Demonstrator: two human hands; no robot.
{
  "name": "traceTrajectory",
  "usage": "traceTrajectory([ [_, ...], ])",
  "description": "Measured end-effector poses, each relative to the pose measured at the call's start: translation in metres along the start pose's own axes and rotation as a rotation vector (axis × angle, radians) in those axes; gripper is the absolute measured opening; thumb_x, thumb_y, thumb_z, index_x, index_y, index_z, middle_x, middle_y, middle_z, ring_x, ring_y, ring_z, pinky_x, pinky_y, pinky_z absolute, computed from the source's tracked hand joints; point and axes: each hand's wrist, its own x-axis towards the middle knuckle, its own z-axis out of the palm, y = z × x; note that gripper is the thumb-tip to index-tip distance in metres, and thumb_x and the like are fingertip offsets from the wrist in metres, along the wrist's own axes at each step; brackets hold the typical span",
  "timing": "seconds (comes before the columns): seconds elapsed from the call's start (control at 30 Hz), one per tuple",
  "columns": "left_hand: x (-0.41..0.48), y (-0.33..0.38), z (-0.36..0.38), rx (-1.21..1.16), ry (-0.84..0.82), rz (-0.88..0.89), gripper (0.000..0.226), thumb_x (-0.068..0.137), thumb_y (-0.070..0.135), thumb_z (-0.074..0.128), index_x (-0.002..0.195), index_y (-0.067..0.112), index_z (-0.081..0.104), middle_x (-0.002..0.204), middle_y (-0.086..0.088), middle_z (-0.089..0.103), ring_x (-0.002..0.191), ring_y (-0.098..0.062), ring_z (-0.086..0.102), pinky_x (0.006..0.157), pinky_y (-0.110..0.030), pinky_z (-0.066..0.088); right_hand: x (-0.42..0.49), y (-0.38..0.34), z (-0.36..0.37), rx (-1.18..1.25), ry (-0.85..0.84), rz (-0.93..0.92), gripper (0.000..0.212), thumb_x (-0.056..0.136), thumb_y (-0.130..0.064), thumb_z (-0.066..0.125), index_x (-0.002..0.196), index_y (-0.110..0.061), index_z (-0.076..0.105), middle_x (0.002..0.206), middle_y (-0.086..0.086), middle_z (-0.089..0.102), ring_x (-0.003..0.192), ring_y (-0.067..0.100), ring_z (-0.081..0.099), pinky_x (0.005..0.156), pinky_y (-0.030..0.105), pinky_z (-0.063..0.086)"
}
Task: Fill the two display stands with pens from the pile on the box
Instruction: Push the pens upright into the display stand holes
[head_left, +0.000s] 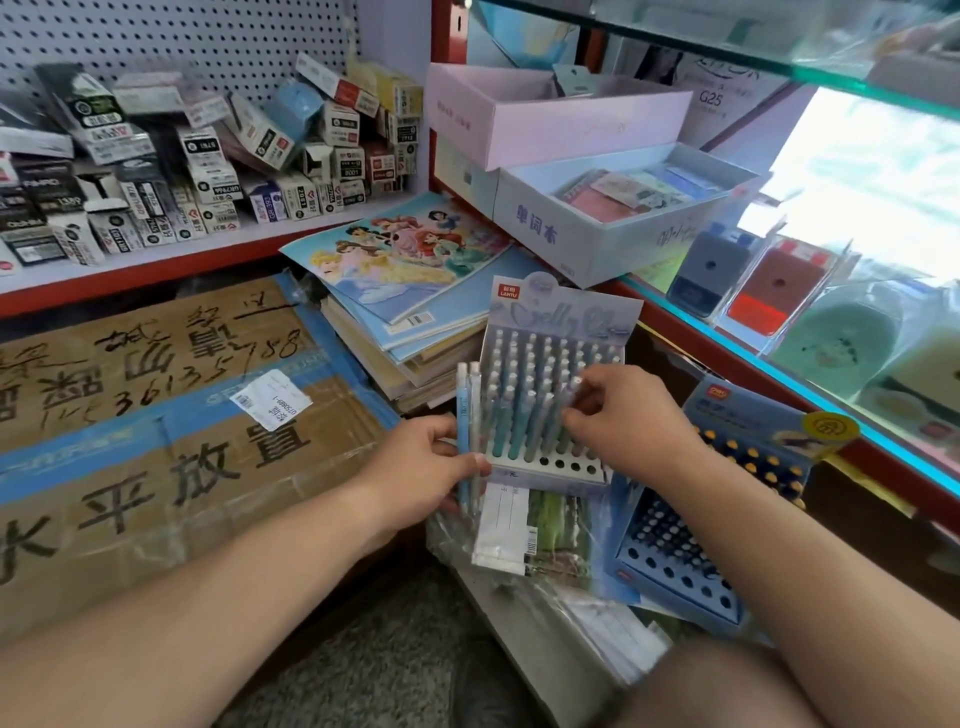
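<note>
The pale display stand is nearly full of stocked pens, with empty holes along its front row. At its left edge the left grip holds a few loose pens upright. Over its right rows the right grip pinches one pen. To its right lies a dark blue stand, and to its left a cardboard box.

Bright daylight blows out the right side; edges bend, and corners seem slightly soft.

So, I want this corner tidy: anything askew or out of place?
The small boxes on the left shelf lie jumbled, several tipped. The pink box overlaps the white box at an angle. The notebook stack is fanned unevenly.
</note>
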Motion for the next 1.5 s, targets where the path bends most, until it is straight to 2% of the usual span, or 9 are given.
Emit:
traceTrajectory([
  [0.33, -0.003, 0.001, 0.005, -0.007, -0.032, 0.003, 0.026, 0.096, 0.013, 0.070, 0.120, 0.022, 0.068, 0.100, -0.001, 0.079, 0.091, -0.015, 0.076, 0.076, -0.038, 0.064, 0.002, 0.006, 0.008, -0.152, -0.097, 0.041, 0.011, 0.091, -0.023, 0.073, 0.081, -0.019, 0.072, 0.079, -0.003, 0.072, 0.076, 0.013, 0.069, 0.072, 0.033, 0.060],
  [0.43, -0.003, 0.003, 0.005, -0.005, -0.035, 0.007, 0.027, 0.096, 0.013, 0.070, 0.121, 0.023, 0.068, 0.101, 0.000, 0.079, 0.091, -0.014, 0.076, 0.074, -0.034, 0.064, 0.002, 0.003, 0.007, -0.151, -0.095, 0.046, 0.020, 0.091, -0.038, 0.074, 0.085, -0.020, 0.070, 0.079, -0.002, 0.071, 0.076, 0.014, 0.067, 0.071, 0.033, 0.059],
  [0.53, -0.004, 0.003, 0.005, -0.015, -0.040, 0.004, 0.028, 0.096, 0.013, 0.070, 0.123, 0.022, 0.067, 0.102, -0.001, 0.079, 0.092, -0.014, 0.076, 0.073, -0.032, 0.063, 0.000, 0.000, 0.008, -0.119, -0.085, 0.052, 0.031, 0.095, -0.050, 0.064, 0.088, -0.020, 0.068, 0.080, -0.001, 0.071, 0.075, 0.014, 0.068, 0.071, 0.036, 0.060],
  [0.8, -0.006, 0.003, 0.005, -0.007, -0.044, 0.007, 0.029, 0.095, 0.013, 0.071, 0.122, 0.023, 0.068, 0.103, 0.001, 0.079, 0.092, -0.014, 0.076, 0.079, -0.039, 0.064, -0.001, -0.002, 0.007, -0.017, 0.027, 0.013, 0.013, 0.100, -0.039, 0.060, 0.095, -0.027, 0.059, 0.088, -0.004, 0.069, 0.075, 0.013, 0.069, 0.069, 0.036, 0.061],
  [1.03, -0.008, 0.007, 0.007, -0.010, -0.062, 0.016, 0.028, 0.096, 0.013, 0.070, 0.122, 0.022, 0.068, 0.102, 0.000, 0.079, 0.091, -0.014, 0.076, 0.080, -0.038, 0.064, -0.002, -0.007, -0.001, -0.031, 0.040, 0.042, 0.017, 0.096, -0.042, 0.067, 0.101, -0.026, 0.063, 0.087, -0.005, 0.068, 0.075, 0.010, 0.067, 0.068, 0.035, 0.061],
  [1.13, -0.010, 0.011, 0.007, -0.051, -0.128, 0.032, 0.029, 0.095, 0.010, 0.070, 0.122, 0.019, 0.068, 0.102, -0.002, 0.079, 0.093, -0.017, 0.076, 0.080, -0.036, 0.064, -0.011, -0.019, -0.008, 0.210, 0.097, 0.017, 0.016, 0.096, -0.039, 0.067, 0.103, -0.025, 0.065, 0.085, -0.003, 0.069, 0.074, 0.012, 0.068, 0.064, 0.032, 0.059],
  [1.23, -0.013, 0.014, 0.012, -0.088, -0.209, 0.055, 0.027, 0.093, 0.004, 0.070, 0.118, 0.013, 0.068, 0.103, -0.010, 0.079, 0.097, -0.027, 0.076, 0.082, -0.038, 0.064, -0.020, -0.032, -0.006, 0.518, -0.083, -0.006, 0.013, 0.098, -0.026, 0.068, 0.107, -0.017, 0.069, 0.084, 0.002, 0.075, 0.068, 0.015, 0.072, 0.056, 0.029, 0.058],
  [1.37, -0.015, 0.015, 0.017, -0.083, -0.231, 0.066, 0.025, 0.093, 0.002, 0.069, 0.115, 0.012, 0.069, 0.104, -0.012, 0.078, 0.090, -0.020, 0.076, 0.071, -0.027, 0.061, -0.022, -0.033, -0.006, 0.540, -0.122, -0.020, 0.011, 0.096, -0.019, 0.071, 0.102, -0.010, 0.068, 0.076, 0.009, 0.074, 0.063, 0.018, 0.070, 0.057, 0.028, 0.058],
  [1.5, -0.009, 0.015, 0.013, 0.054, -0.059, 0.104, 0.020, 0.095, 0.011, 0.070, 0.114, 0.019, 0.069, 0.104, -0.006, 0.075, 0.088, -0.012, 0.074, 0.064, -0.019, 0.057, -0.019, -0.022, -0.015, 0.520, 0.018, 0.038, 0.010, 0.094, -0.022, 0.072, 0.098, -0.014, 0.068, 0.082, 0.008, 0.074, 0.075, 0.023, 0.074, 0.072, 0.039, 0.064],
])
